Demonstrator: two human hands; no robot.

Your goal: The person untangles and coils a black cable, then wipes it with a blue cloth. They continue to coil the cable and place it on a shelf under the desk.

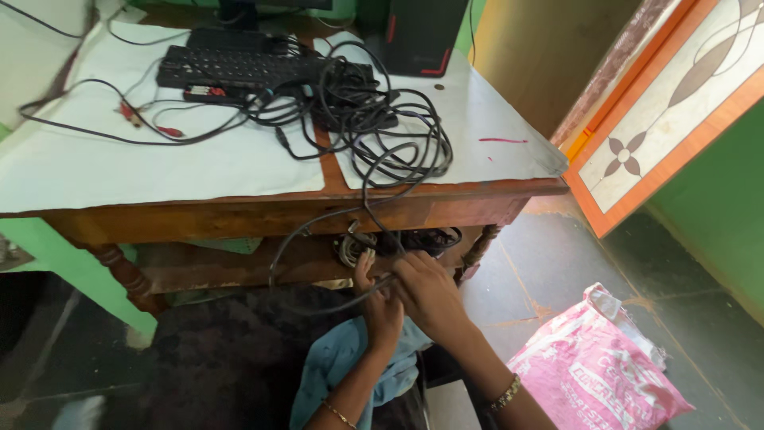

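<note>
Hands meet below the wooden table [239, 209]: your left hand [380, 306] and right hand [430, 293] both pinch a black cable [350, 301]. It runs up to the tangled cords [374, 119] beside a keyboard [231, 68].

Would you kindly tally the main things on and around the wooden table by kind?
Black keyboard: 1
Tangle of black cables: 1
Black computer tower: 1
Pink sack: 1
Hands on a cable, left hand and right hand: 2
Total: 6

we've got a thin black cable [342, 299] drooping off the desk edge in a loop, ending below near the lower shelf
</note>
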